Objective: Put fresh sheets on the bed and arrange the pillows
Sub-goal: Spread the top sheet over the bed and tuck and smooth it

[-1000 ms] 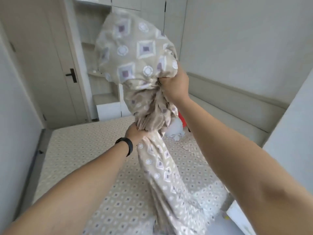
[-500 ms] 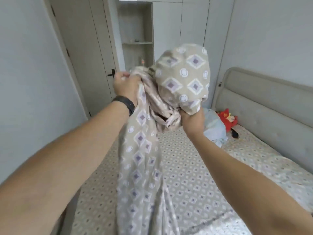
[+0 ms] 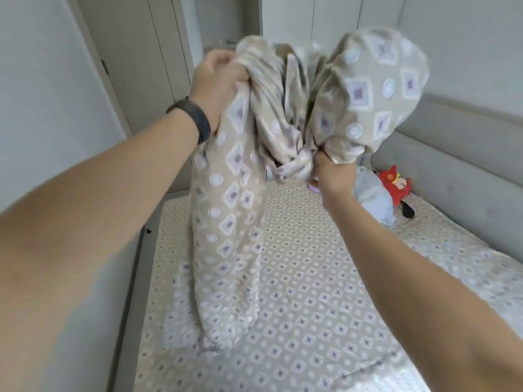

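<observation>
A beige pillowcase (image 3: 229,210) with purple diamonds and white circles hangs between my hands above the bed (image 3: 297,292). My left hand (image 3: 218,80), a black band on its wrist, grips a bunched edge of the cloth high on the left. My right hand (image 3: 332,174) grips the gathered cloth lower on the right, under a rounded stuffed bulge (image 3: 370,91) of the same fabric. The loose end of the cloth trails down onto the bed, which wears a sheet of the same pattern.
A padded grey headboard (image 3: 452,154) runs along the right. A red plush toy (image 3: 394,183) and a pale blue bundle of cloth (image 3: 373,199) lie by it. A white wall stands at the left, with a door and wardrobes (image 3: 311,18) behind.
My left hand has risen from under the bulge to the upper left, drawing the cloth apart. My right hand has dropped lower with the bulge. The view has swung towards the headboard.
</observation>
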The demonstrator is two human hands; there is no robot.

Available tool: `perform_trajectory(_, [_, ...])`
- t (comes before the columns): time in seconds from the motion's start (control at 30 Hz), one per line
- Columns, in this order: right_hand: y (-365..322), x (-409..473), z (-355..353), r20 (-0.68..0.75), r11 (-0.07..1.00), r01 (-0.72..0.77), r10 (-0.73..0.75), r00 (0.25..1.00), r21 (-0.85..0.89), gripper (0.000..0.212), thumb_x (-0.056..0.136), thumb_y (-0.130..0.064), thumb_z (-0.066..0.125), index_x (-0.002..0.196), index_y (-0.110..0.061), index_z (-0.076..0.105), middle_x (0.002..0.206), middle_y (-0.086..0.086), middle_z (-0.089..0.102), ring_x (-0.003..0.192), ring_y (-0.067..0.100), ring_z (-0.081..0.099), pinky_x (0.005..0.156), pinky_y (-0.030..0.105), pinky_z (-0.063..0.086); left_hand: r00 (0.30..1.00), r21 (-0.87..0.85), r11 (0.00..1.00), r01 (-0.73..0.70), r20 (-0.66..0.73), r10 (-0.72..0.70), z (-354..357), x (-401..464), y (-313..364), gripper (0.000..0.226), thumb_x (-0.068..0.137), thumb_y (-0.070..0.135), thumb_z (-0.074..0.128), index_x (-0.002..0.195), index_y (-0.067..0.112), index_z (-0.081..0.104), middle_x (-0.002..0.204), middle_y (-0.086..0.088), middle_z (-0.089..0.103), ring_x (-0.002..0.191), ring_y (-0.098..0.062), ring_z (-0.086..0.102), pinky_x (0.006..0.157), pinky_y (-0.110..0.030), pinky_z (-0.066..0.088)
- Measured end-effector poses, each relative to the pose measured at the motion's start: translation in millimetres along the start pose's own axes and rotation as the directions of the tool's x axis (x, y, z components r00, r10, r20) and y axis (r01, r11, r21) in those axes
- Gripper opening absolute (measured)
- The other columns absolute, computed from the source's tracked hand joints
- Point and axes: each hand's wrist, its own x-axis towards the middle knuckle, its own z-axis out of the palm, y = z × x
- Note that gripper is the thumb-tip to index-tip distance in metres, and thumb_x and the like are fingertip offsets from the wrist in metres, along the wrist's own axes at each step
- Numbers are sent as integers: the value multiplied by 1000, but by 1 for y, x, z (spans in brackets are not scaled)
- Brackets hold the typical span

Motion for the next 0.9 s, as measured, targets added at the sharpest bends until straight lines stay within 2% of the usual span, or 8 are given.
perform_trajectory(0.1, [77,-48,-9,-69,984,-104,95,993,-144,13,75,-25,72,87,-27,68,82,-1,72,82,24,69,72,43,60,916,189,909,372,83,-393,-73,-60,-132,39,78,1,66,112,19,66,102,2,69,99,-20,65,78,-28,54])
perform_trajectory(0.17, [124,-84,-9,-110,959,-236,220,969,-155,12,77,-27,75,88,-25,70,85,-1,73,88,24,70,79,41,58,742,215,755,619,154,-652,-124,-106,-202,42,78,-3,62,115,16,68,109,-7,71,104,-30,67,90,-40,55])
perform_trajectory(0.23, [171,-124,4,-175,907,-392,366,914,-151,31,71,-41,76,93,-21,71,92,2,75,93,26,71,87,45,58,509,241,555,796,228,-830,-177,-161,-253,25,77,-1,57,96,7,70,93,-15,70,82,-33,67,76,-38,54])
perform_trajectory(0.4, [251,-223,50,-226,770,-628,596,771,-111,63,68,-61,75,114,-18,66,108,7,72,101,29,68,95,48,55,120,263,177,948,218,-968,-262,-268,-294,13,76,1,57,65,3,62,73,-14,63,53,-29,60,53,-26,46])
perform_trajectory(0.53, [277,-287,83,-132,761,-624,610,781,-175,41,80,-52,73,117,-35,69,133,-12,55,128,17,50,108,43,43,96,171,141,975,249,-964,-299,-284,-300,18,78,-2,55,64,5,65,67,-11,57,54,-28,56,55,-29,45])
perform_trajectory(0.7, [266,-359,114,-61,660,-660,689,722,-358,52,93,-40,67,140,-25,52,129,-4,54,120,19,51,95,36,39,280,71,326,943,365,-888,-295,-286,-297,26,81,-12,55,96,9,62,65,-1,57,54,-12,51,47,-20,38])
perform_trajectory(0.77, [266,-381,122,-87,645,-716,723,685,-267,61,91,-43,70,142,-25,42,123,1,56,110,21,58,90,41,51,253,60,301,952,400,-881,-292,-295,-295,18,82,-5,64,89,11,60,59,2,51,47,-10,46,43,-18,34])
perform_trajectory(0.9, [273,-399,134,-75,608,-794,791,608,-20,61,89,-45,74,128,-24,32,117,17,64,93,32,72,74,45,63,112,14,146,989,573,-812,-304,-311,-280,18,87,19,69,94,2,69,80,-14,67,75,-26,65,72,-34,54])
